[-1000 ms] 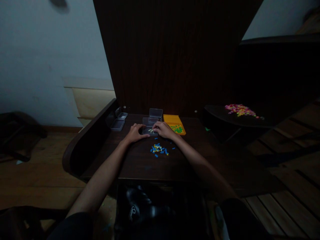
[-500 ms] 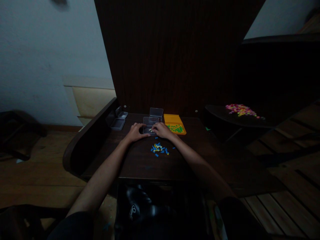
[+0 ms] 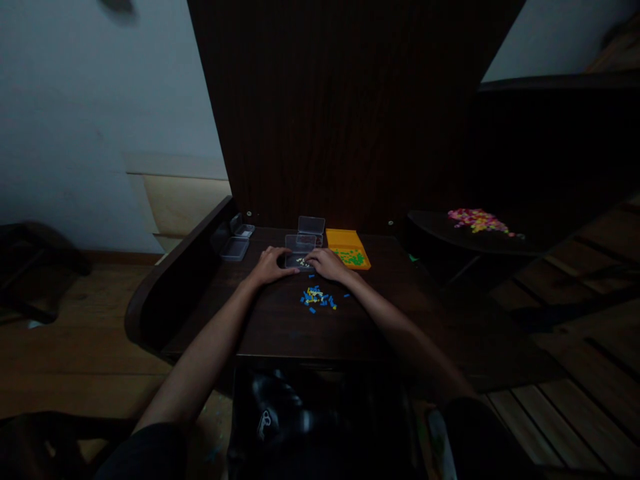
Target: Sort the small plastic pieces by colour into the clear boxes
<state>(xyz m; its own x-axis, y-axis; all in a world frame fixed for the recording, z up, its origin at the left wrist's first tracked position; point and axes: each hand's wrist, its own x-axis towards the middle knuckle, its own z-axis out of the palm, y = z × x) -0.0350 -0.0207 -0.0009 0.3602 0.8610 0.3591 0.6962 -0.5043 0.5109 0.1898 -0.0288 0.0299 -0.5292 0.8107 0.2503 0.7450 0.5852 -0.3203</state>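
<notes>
My left hand (image 3: 270,265) grips the left side of an open clear plastic box (image 3: 290,262), thumb along the front and fingers toward the back. Several small white pieces (image 3: 303,262) lie inside that box. Over its right edge rests my right hand (image 3: 326,264), fingers stretched out toward the white pieces and nothing visible in them. On the table in front of the hands is a loose pile of small blue, yellow and white pieces (image 3: 316,297).
An open yellow case (image 3: 344,238) with small green pieces stands right of the box. Behind is another clear box (image 3: 312,225) with dark reddish pieces. Small clear boxes (image 3: 234,249) sit at the left panel (image 3: 175,273). Pink and yellow pieces (image 3: 479,220) heap on a side shelf.
My right hand's fingers have gone from a pinch inside the box to a looser, stretched pose farther right. More white pieces show in the box. My left hand has stayed put.
</notes>
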